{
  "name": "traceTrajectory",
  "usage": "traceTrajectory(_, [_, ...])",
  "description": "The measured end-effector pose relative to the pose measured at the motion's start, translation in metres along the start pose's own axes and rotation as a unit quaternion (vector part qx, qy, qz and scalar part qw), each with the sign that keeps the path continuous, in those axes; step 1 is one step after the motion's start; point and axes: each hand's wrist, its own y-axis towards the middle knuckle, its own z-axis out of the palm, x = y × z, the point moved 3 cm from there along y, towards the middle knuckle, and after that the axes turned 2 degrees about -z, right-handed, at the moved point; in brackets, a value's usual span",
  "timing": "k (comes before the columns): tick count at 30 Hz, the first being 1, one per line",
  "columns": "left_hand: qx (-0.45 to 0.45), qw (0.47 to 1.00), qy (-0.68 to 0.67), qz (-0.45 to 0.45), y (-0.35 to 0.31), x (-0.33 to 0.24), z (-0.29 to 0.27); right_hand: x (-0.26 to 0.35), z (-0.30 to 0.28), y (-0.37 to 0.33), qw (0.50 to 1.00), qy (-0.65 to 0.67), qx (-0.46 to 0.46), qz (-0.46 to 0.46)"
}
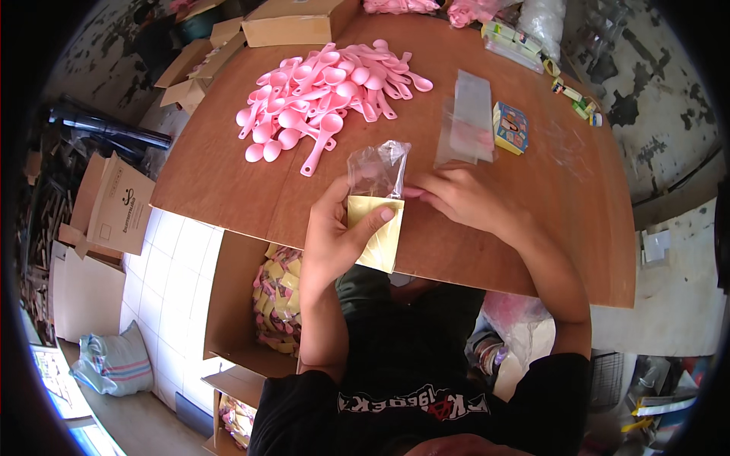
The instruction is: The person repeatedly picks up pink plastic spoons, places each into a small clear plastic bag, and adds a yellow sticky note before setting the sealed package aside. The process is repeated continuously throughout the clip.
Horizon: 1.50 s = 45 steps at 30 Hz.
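Brown table point(228, 175) | peeling wall point(646, 99) | left grip point(328, 239): clasping clear bag point(389, 169) | right grip point(473, 199): can't tell

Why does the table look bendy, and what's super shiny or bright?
In the head view, the fisheye lens curves the table and the corners go black; head view again, the white floor tiles look glaringly bright, and glints show on the clear bag.

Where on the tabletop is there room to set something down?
Bare wood shows on the tabletop at left, between the pink spoons, left hand and left edge, and at front right, between right forearm and right edge. A narrower strip parts the spoons from the translucent plastic sleeves. The back edge is crowded with a cardboard box and pink bundles.
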Motion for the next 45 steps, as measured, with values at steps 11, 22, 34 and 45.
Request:
traceTrajectory(11, [-0.041, 0.998, 0.053, 0.001, 0.001, 0.015, -0.006, -0.005, -0.050, -0.001, 0.885, 0.395, -0.214, 0.124])
traceTrajectory(22, [0.092, 0.952, 0.291, 0.030, -0.003, -0.007, -0.002, 0.031, -0.072, 0.022, 0.959, 0.276, -0.018, 0.067])
traceTrajectory(34, [0.067, 0.968, 0.242, 0.014, -0.004, -0.004, -0.011, -0.009, -0.080, 0.025, 0.880, 0.407, -0.157, 0.190])
traceTrajectory(45, [-0.005, 0.963, 0.263, 0.062, -0.005, 0.015, -0.013, 0.026, -0.080, 0.025, 0.796, 0.544, -0.193, 0.180])
